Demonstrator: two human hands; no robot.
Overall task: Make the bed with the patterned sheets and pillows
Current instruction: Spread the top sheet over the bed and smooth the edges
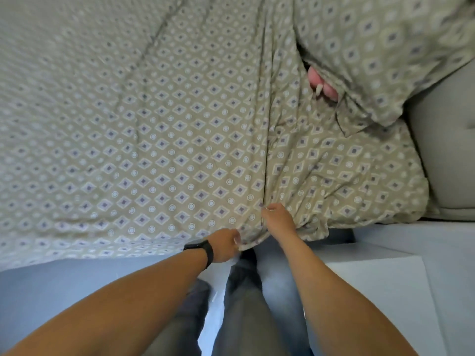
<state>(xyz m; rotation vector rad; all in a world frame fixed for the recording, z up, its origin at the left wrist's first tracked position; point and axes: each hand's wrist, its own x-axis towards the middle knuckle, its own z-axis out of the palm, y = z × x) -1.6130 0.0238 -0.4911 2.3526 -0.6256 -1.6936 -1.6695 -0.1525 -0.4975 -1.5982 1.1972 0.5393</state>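
smoothing the patterned sheet at the bed's near edge

left hand and right hand both pinch its bunched hem; pull evenly outward to flatten the fold running toward the pillow.

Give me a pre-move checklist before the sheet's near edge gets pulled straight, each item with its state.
1. Left hand grips the sheet edge: ok.
2. Right hand pinches the bunched fabric: ok.
3. Sheet lies flat: not ok, a long fold runs up from the hands.
4. Pillow clear of the sheet: not ok, it rests on the wrinkled part.
5. Pink object under the pillow identified: cannot tell.
6. Far edge tucked: cannot tell, out of view.
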